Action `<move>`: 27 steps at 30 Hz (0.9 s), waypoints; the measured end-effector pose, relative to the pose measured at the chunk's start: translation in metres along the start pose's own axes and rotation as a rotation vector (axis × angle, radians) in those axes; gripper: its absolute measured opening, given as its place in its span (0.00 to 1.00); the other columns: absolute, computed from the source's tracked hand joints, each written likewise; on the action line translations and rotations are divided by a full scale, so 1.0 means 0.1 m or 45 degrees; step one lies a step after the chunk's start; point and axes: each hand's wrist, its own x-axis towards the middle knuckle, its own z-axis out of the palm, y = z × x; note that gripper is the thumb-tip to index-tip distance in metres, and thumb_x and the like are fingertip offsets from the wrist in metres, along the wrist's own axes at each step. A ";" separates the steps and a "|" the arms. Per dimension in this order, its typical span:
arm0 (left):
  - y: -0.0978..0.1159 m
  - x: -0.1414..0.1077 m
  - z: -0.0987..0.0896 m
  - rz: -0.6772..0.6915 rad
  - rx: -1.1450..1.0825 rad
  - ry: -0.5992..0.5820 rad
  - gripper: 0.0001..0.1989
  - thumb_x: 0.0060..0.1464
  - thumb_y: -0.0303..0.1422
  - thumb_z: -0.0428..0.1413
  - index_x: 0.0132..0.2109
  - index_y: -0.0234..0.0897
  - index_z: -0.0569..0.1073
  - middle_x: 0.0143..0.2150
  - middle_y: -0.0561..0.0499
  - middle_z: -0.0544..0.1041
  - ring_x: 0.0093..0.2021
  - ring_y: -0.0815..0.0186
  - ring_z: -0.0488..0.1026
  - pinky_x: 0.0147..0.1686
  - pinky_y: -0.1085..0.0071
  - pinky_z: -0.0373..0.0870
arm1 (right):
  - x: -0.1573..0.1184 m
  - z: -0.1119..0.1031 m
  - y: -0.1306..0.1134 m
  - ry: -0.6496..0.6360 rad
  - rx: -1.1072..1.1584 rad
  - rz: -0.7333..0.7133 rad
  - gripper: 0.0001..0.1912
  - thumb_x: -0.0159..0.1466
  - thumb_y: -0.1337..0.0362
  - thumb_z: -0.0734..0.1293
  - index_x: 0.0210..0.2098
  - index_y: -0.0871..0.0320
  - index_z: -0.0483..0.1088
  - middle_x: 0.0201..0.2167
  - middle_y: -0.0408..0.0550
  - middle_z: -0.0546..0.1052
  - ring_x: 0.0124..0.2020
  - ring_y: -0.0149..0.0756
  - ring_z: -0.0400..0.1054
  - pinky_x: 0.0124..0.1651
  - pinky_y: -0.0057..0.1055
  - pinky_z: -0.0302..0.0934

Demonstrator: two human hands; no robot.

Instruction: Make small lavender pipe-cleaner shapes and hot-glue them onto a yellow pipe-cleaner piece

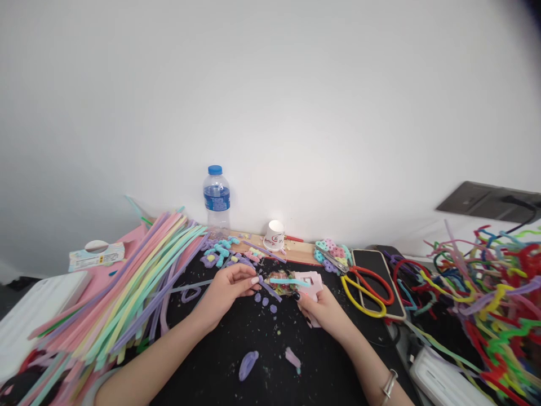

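Note:
My left hand (230, 290) pinches a short purple pipe cleaner (270, 290) between thumb and fingers. My right hand (319, 307) is closed around a pale pink hand-held tool (310, 285); its exact kind is unclear. A turquoise strip (289, 281) reaches leftward from the tool, above the purple piece. Just below lie several small purple fuzzy pieces (265, 301) on the black tabletop (220, 361). Nearer to me are a purple fuzzy oval (248, 365) and a pale purple piece (293, 359).
Long pastel pipe cleaners (139, 287) heap up at left, bright tangled ones (499, 304) at right. Scissors (367, 290) rest over a phone (376, 282). Behind stand a water bottle (216, 200) and a paper cup (274, 235), near finished fuzzy shapes (332, 254).

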 end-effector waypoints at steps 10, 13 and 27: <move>0.02 0.00 0.01 -0.014 0.007 0.007 0.09 0.46 0.34 0.61 0.34 0.35 0.71 0.30 0.52 0.75 0.33 0.68 0.74 0.35 0.74 0.70 | 0.00 0.01 -0.02 0.013 -0.031 0.009 0.20 0.55 0.50 0.64 0.17 0.58 0.58 0.12 0.37 0.61 0.13 0.24 0.51 0.16 0.23 0.45; 0.02 0.00 0.01 -0.016 0.016 0.015 0.09 0.45 0.34 0.61 0.34 0.35 0.72 0.30 0.52 0.76 0.33 0.67 0.74 0.35 0.73 0.70 | -0.01 0.00 -0.02 0.011 -0.037 0.001 0.20 0.55 0.50 0.64 0.17 0.58 0.58 0.12 0.38 0.61 0.13 0.24 0.51 0.17 0.23 0.44; 0.02 -0.01 0.01 0.018 0.067 -0.002 0.09 0.46 0.35 0.60 0.34 0.35 0.71 0.30 0.52 0.75 0.32 0.67 0.74 0.34 0.73 0.71 | -0.01 0.00 -0.07 0.009 -0.061 0.006 0.21 0.55 0.50 0.63 0.15 0.58 0.57 0.11 0.38 0.60 0.13 0.24 0.52 0.17 0.23 0.44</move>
